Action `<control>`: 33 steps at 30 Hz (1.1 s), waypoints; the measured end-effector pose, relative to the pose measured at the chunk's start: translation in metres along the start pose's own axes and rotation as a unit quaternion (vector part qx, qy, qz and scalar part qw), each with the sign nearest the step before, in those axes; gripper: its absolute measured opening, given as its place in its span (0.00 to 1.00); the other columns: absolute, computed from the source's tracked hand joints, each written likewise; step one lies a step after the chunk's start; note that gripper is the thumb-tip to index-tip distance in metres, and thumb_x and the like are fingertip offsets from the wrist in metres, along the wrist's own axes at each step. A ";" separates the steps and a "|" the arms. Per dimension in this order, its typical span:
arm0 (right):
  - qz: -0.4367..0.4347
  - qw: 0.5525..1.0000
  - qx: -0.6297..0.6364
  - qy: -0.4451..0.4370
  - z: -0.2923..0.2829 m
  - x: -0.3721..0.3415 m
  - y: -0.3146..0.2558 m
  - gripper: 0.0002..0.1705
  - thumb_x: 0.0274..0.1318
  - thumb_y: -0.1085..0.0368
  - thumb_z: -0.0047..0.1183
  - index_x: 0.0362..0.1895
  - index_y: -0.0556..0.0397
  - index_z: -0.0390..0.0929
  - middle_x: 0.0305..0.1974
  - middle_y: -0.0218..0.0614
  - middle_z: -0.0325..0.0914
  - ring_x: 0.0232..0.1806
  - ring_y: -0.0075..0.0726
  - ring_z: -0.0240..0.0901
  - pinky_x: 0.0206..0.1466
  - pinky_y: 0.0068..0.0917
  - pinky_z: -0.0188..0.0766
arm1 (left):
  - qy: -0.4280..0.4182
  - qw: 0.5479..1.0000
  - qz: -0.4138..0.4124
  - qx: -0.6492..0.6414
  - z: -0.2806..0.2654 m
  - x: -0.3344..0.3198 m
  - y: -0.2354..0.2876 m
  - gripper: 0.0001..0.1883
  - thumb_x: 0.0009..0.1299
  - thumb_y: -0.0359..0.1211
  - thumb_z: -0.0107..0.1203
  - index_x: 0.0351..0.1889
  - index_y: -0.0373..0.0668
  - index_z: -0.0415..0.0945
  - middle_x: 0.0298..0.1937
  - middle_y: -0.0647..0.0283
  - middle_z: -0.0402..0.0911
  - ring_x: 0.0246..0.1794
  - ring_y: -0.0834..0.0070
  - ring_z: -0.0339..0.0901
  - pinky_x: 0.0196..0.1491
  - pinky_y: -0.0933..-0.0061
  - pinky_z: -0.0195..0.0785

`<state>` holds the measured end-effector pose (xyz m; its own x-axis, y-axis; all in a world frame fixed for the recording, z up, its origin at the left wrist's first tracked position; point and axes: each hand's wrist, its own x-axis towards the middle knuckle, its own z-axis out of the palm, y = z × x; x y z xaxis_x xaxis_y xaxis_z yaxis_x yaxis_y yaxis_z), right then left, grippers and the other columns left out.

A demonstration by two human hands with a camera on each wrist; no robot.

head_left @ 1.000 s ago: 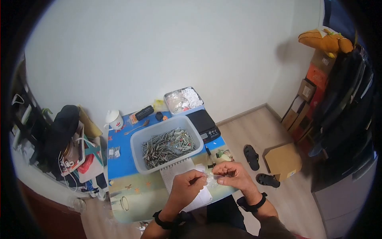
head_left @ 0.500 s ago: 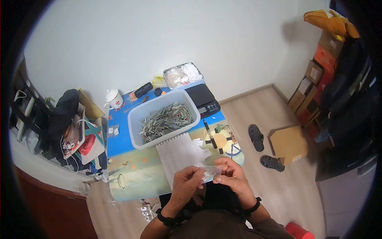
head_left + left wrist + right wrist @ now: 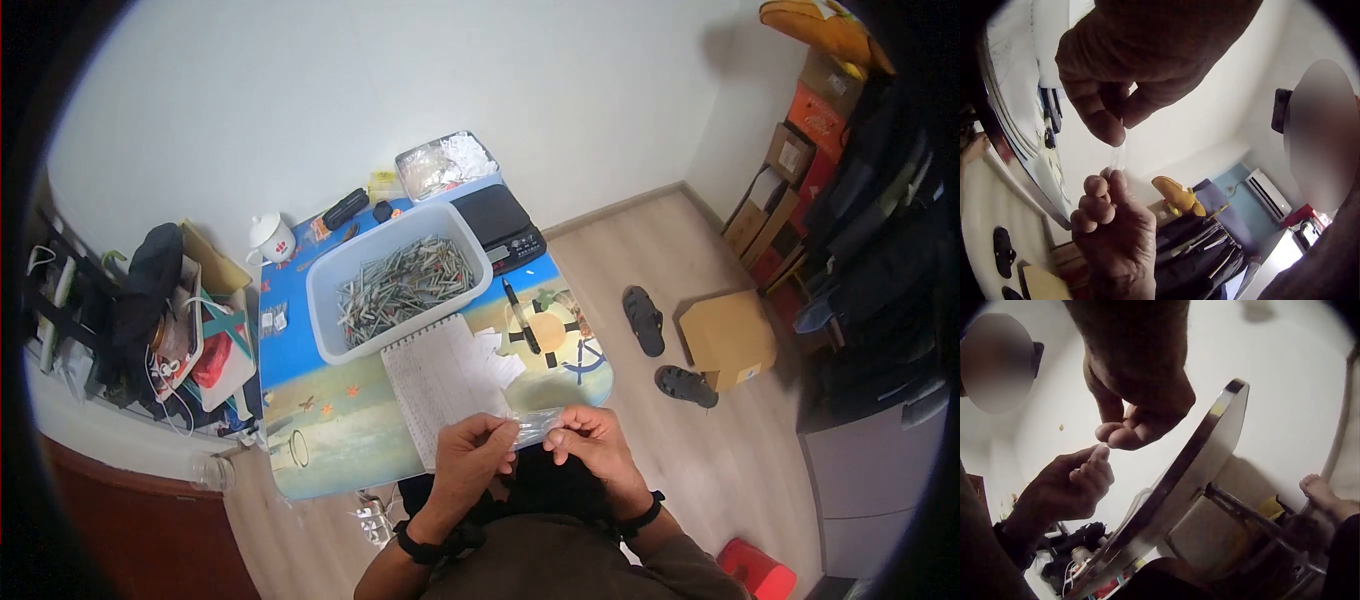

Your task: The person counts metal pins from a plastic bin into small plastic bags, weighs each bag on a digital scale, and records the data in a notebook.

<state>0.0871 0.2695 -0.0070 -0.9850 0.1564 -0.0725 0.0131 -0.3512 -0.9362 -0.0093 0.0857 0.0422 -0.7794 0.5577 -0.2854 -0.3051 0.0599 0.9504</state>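
Observation:
A small clear plastic bag (image 3: 536, 427) is stretched between the two hands, just past the table's front edge. My left hand (image 3: 472, 460) pinches its left end between thumb and fingers. The other end is pinched by my right hand (image 3: 597, 446). In the left wrist view the bag (image 3: 1119, 153) shows as a thin clear strip between the left hand (image 3: 1147, 56) above and the right hand (image 3: 1119, 240) below. What the bag holds, if anything, cannot be told.
A notebook (image 3: 430, 378) with torn paper pieces (image 3: 497, 358) lies behind the hands, a pen (image 3: 521, 317) to its right. Farther back are a tub (image 3: 320, 300) of metal screws or plugs, a black scale (image 3: 497, 226), a tray (image 3: 444, 190) of white pieces and a lidded mug (image 3: 270, 241).
The head view has tilted down, so the table appears higher. Both hands have drawn back from over the notebook to the table's front edge, and the bag is now stretched flatter between them.

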 end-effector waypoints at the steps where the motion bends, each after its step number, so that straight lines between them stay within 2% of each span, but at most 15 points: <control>1: 0.001 1.000 0.001 0.000 -0.001 -0.002 0.000 0.06 0.65 0.68 0.55 0.40 0.58 0.79 0.32 0.32 0.81 0.27 0.19 0.73 0.33 0.18 0.71 | 0.000 1.000 -0.001 0.000 0.000 0.000 0.000 0.09 0.72 0.32 0.59 0.36 0.34 0.82 0.25 0.65 0.81 0.20 0.84 0.74 0.24 0.83 0.68; 4: 0.013 1.000 0.001 0.018 -0.002 -0.005 -0.001 0.06 0.63 0.68 0.56 0.37 0.59 0.80 0.31 0.35 0.81 0.25 0.21 0.73 0.30 0.18 0.70 | -0.007 0.999 -0.019 0.030 -0.001 0.000 -0.002 0.09 0.72 0.31 0.58 0.36 0.33 0.82 0.25 0.65 0.81 0.20 0.84 0.74 0.24 0.84 0.68; 7: 0.006 0.999 -0.001 0.031 -0.003 -0.005 0.000 0.06 0.63 0.68 0.57 0.37 0.59 0.79 0.30 0.34 0.81 0.24 0.20 0.72 0.29 0.18 0.69 | -0.035 0.998 -0.004 0.049 -0.003 0.002 -0.007 0.11 0.72 0.36 0.58 0.39 0.36 0.82 0.24 0.68 0.79 0.20 0.87 0.74 0.20 0.84 0.67; 10: -0.006 0.998 -0.008 0.067 -0.005 -0.004 -0.001 0.02 0.63 0.71 0.56 0.37 0.57 0.78 0.30 0.29 0.79 0.25 0.18 0.71 0.30 0.17 0.69 | -0.062 0.995 -0.041 0.063 -0.005 0.002 -0.007 0.10 0.73 0.36 0.57 0.40 0.37 0.82 0.26 0.67 0.80 0.22 0.86 0.75 0.20 0.84 0.68; 12: -0.040 0.988 -0.030 0.148 0.000 -0.003 -0.003 0.04 0.60 0.72 0.60 0.38 0.56 0.77 0.30 0.28 0.77 0.27 0.18 0.70 0.30 0.19 0.69 | -0.085 0.993 -0.064 0.046 -0.008 0.001 -0.006 0.07 0.72 0.29 0.57 0.38 0.33 0.82 0.29 0.63 0.83 0.24 0.83 0.78 0.28 0.83 0.72; 13: -0.040 0.988 -0.029 0.147 0.005 -0.003 -0.003 0.04 0.60 0.72 0.60 0.38 0.56 0.77 0.30 0.28 0.77 0.27 0.18 0.70 0.30 0.19 0.69 | -0.085 0.993 -0.065 0.046 -0.008 0.000 -0.006 0.07 0.72 0.29 0.57 0.38 0.33 0.82 0.29 0.63 0.83 0.24 0.83 0.78 0.28 0.83 0.72; 15: -0.200 0.933 -0.183 0.237 0.016 -0.005 -0.005 0.10 0.54 0.73 0.64 0.38 0.56 0.76 0.30 0.30 0.77 0.27 0.22 0.71 0.30 0.22 0.68 | -0.088 0.993 -0.067 0.050 -0.009 0.000 -0.003 0.07 0.72 0.29 0.57 0.37 0.33 0.81 0.29 0.63 0.83 0.25 0.83 0.78 0.29 0.83 0.73; 16: -0.199 0.933 -0.183 0.237 0.018 -0.007 -0.009 0.10 0.54 0.73 0.64 0.38 0.56 0.76 0.30 0.30 0.77 0.27 0.22 0.71 0.30 0.22 0.68 | -0.087 0.993 -0.068 0.050 -0.009 0.000 -0.002 0.07 0.72 0.29 0.57 0.37 0.33 0.81 0.29 0.63 0.83 0.25 0.83 0.78 0.29 0.83 0.73; 18: -0.299 0.889 -0.329 0.111 0.020 -0.013 -0.019 0.13 0.50 0.73 0.66 0.38 0.55 0.76 0.30 0.34 0.76 0.27 0.26 0.72 0.30 0.26 0.69 | -0.081 0.992 -0.070 0.066 -0.007 -0.001 -0.001 0.07 0.72 0.29 0.58 0.38 0.33 0.81 0.28 0.63 0.83 0.25 0.83 0.78 0.29 0.83 0.73; 20: -0.264 0.898 -0.341 0.088 0.030 -0.013 -0.027 0.14 0.48 0.74 0.68 0.39 0.55 0.77 0.30 0.37 0.76 0.27 0.29 0.74 0.30 0.26 0.70 | -0.086 0.991 -0.065 0.074 -0.006 -0.001 -0.001 0.08 0.72 0.30 0.58 0.37 0.33 0.81 0.28 0.63 0.82 0.24 0.83 0.78 0.29 0.83 0.73; 22: -0.197 0.925 -0.321 0.056 0.034 -0.011 -0.028 0.16 0.48 0.72 0.69 0.40 0.55 0.77 0.31 0.37 0.77 0.28 0.29 0.76 0.31 0.25 0.72 | -0.090 0.991 -0.059 0.082 -0.004 -0.002 0.000 0.08 0.72 0.30 0.58 0.37 0.33 0.81 0.28 0.64 0.82 0.24 0.83 0.78 0.28 0.83 0.72; 24: -0.196 0.928 -0.314 0.048 0.030 -0.009 -0.018 0.17 0.48 0.72 0.70 0.42 0.56 0.77 0.33 0.36 0.78 0.29 0.27 0.77 0.32 0.24 0.73 | -0.093 0.990 -0.056 0.092 -0.002 -0.002 0.001 0.09 0.72 0.31 0.59 0.35 0.34 0.80 0.26 0.65 0.81 0.23 0.84 0.77 0.27 0.83 0.72; 26: -0.159 0.955 -0.248 0.023 0.029 -0.010 -0.013 0.17 0.49 0.72 0.69 0.43 0.56 0.77 0.35 0.36 0.80 0.31 0.25 0.77 0.34 0.24 0.74 | -0.099 0.989 -0.051 0.094 -0.004 -0.003 0.002 0.09 0.72 0.32 0.59 0.35 0.34 0.80 0.25 0.65 0.81 0.23 0.84 0.77 0.26 0.83 0.70; 30: -0.163 0.959 -0.232 0.001 0.031 -0.009 -0.009 0.17 0.51 0.73 0.68 0.44 0.56 0.77 0.38 0.37 0.81 0.34 0.24 0.78 0.36 0.23 0.75 | -0.120 0.987 -0.038 0.098 -0.005 -0.001 -0.001 0.09 0.71 0.33 0.61 0.33 0.35 0.79 0.24 0.66 0.80 0.22 0.85 0.76 0.23 0.84 0.67; 33: -0.134 0.973 -0.186 -0.002 0.032 -0.010 -0.003 0.13 0.53 0.73 0.66 0.42 0.57 0.78 0.37 0.37 0.82 0.34 0.23 0.78 0.36 0.22 0.74 | -0.123 0.987 -0.039 0.099 -0.006 0.000 -0.002 0.09 0.70 0.33 0.62 0.32 0.36 0.79 0.24 0.66 0.80 0.21 0.86 0.76 0.22 0.85 0.65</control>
<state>0.0912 0.2397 0.0077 -0.9623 0.1931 0.1913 -0.1829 0.0610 -0.9812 -0.0123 0.0807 0.0393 -0.5942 0.7279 -0.3423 -0.2263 0.2571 0.9395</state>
